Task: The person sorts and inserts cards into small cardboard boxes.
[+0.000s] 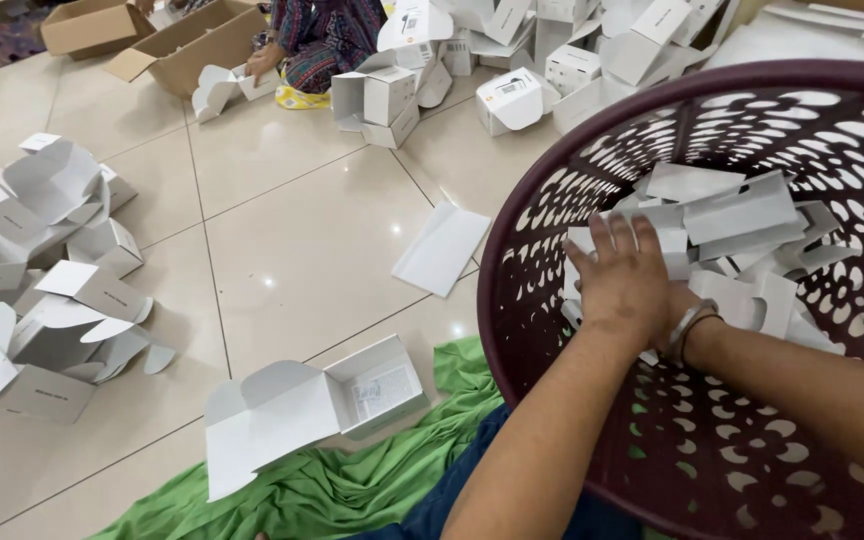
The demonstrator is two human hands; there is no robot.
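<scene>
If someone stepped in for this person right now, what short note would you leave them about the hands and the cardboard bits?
Left hand: inside the maroon basket, palm down on the pile of white card inserts.
Right hand: reaches into the same basket, its forearm crossing in from the right, hidden behind the left hand; grip cannot be told.
Open white box lies on the floor by the green cloth, lid open.
Folded boxes are heaped at left.
Many inserts are left in the basket.

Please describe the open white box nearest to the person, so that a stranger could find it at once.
Start at the dark red perforated basket and look left to the green cloth on the floor. The open white box lies at that cloth's upper edge. Unlike the piled boxes, it lies alone, lid flung open, with a printed sheet inside.
</scene>
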